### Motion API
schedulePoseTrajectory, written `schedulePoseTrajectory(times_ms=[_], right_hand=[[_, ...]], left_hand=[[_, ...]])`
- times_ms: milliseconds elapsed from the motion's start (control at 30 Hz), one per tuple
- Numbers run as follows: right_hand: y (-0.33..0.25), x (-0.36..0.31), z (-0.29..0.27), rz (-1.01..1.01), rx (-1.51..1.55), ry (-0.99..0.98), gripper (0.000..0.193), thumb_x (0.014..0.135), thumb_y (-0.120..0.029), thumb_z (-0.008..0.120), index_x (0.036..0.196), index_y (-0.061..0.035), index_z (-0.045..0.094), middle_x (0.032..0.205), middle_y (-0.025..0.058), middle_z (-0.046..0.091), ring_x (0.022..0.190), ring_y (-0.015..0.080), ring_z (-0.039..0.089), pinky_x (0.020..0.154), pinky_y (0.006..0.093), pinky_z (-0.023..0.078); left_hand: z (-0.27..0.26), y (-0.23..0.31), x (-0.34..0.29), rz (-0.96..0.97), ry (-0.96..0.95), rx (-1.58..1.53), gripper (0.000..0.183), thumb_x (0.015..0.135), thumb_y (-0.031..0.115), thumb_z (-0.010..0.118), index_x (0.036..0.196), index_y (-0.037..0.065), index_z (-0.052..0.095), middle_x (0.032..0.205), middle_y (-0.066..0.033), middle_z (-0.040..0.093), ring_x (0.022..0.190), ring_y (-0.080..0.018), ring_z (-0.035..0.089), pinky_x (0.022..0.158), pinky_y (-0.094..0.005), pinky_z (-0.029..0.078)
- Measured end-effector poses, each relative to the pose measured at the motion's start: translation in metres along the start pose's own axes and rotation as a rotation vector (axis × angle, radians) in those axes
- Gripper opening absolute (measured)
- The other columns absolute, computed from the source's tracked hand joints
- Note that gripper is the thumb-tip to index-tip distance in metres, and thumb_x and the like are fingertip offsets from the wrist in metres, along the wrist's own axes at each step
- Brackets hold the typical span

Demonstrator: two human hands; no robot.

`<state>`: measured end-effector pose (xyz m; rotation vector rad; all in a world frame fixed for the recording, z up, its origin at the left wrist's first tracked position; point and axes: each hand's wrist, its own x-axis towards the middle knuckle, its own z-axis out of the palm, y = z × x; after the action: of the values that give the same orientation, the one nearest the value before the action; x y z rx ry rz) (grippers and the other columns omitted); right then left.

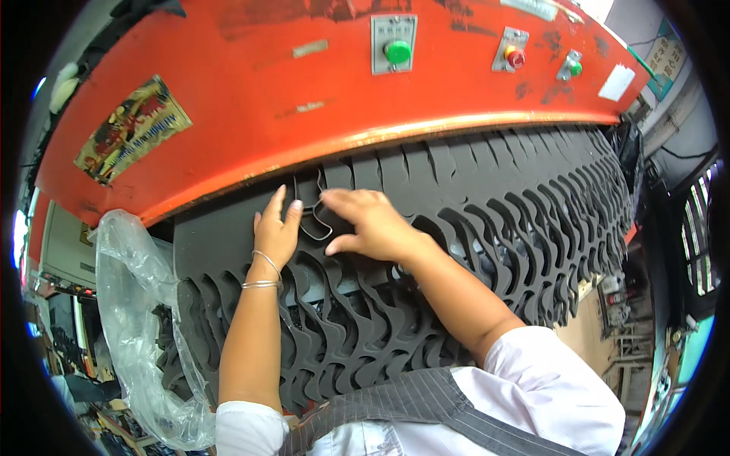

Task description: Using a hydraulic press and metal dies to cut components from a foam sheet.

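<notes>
A thin metal cutting die (318, 234), a curved strip with a crosspiece, stands on a dark grey foam sheet (220, 220). Close against its left side is my left hand (277, 232), thumb and fingers apart, the thumb at the die's edge. From the right, my right hand (374, 226) reaches over with fingers stretched out, its fingertips touching the die's upper right edge and its thumb spread lower down. The die's far part runs back toward the machine's lower edge. Rows of wavy cut-outs fill the sheet nearer to me and to the right.
An orange-red machine beam (258, 91) spans the far side, low over the sheet. It carries a green button (397, 52), a red knob (515, 57) and a smaller green button (576, 68). Clear plastic wrap (129, 319) hangs at the left; black plastic (627, 152) is at the right.
</notes>
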<state>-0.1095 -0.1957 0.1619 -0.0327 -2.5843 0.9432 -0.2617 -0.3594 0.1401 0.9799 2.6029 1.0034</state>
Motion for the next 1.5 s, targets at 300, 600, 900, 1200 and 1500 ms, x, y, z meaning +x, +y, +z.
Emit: schedulePoseTrajectory(times_ms=[300, 600, 900, 1200, 1500], right_hand=[[0.142, -0.120, -0.331, 0.064, -0.101, 1.240, 0.058, 0.101, -0.040, 0.045, 0.140, 0.0018, 0.041, 0.138, 0.0209, 0.046, 0.110, 0.0256, 0.049, 0.098, 0.0409, 0.039], [0.170, -0.144, -0.398, 0.433, -0.043, 1.084, 0.095, 0.093, -0.064, 0.043, 0.144, 0.0118, 0.016, 0.151, 0.0334, 0.015, 0.142, 0.0398, 0.017, 0.116, 0.0409, 0.016], [0.047, -0.253, -0.265, 0.324, 0.190, 0.855, 0.063, 0.095, -0.017, 0.059, 0.149, -0.0048, 0.027, 0.137, 0.0138, 0.046, 0.124, 0.0206, 0.045, 0.106, 0.0337, 0.033], [-0.213, -0.259, -0.089, 0.134, 0.021, 0.021, 0.029, 0.076, -0.024, 0.078, 0.092, -0.0033, 0.064, 0.081, 0.0085, 0.062, 0.074, 0.0208, 0.061, 0.068, 0.0330, 0.050], [-0.310, -0.370, 0.054, 0.076, -0.463, -0.358, 0.056, 0.063, -0.030, 0.083, 0.098, -0.0022, 0.051, 0.102, 0.0166, 0.053, 0.100, 0.0350, 0.055, 0.084, 0.0394, 0.048]], left_hand=[[-0.009, 0.241, -0.071, 0.521, 0.043, -0.230, 0.024, 0.090, 0.027, 0.063, 0.089, 0.004, 0.070, 0.078, -0.0129, 0.068, 0.073, -0.0219, 0.067, 0.068, -0.0312, 0.051], [-0.025, 0.279, -0.060, 0.497, -0.022, 0.035, 0.039, 0.089, 0.034, 0.057, 0.064, 0.004, 0.060, 0.069, -0.0197, 0.060, 0.067, -0.0399, 0.059, 0.061, -0.0480, 0.046], [-0.052, 0.121, -0.313, 0.123, -0.349, -0.064, 0.052, 0.091, 0.043, 0.060, 0.058, 0.002, 0.057, 0.056, -0.0191, 0.053, 0.052, -0.0375, 0.054, 0.052, -0.0387, 0.044], [-0.076, 0.074, -0.473, 0.112, -0.269, 0.240, 0.053, 0.076, 0.042, 0.074, 0.112, 0.005, 0.059, 0.112, -0.0111, 0.057, 0.109, -0.0296, 0.053, 0.092, -0.0400, 0.045], [-0.067, 0.034, -0.533, 0.269, -0.092, 0.261, 0.049, 0.069, 0.037, 0.079, 0.102, 0.008, 0.057, 0.100, -0.0090, 0.054, 0.099, -0.0293, 0.051, 0.085, -0.0397, 0.046]])
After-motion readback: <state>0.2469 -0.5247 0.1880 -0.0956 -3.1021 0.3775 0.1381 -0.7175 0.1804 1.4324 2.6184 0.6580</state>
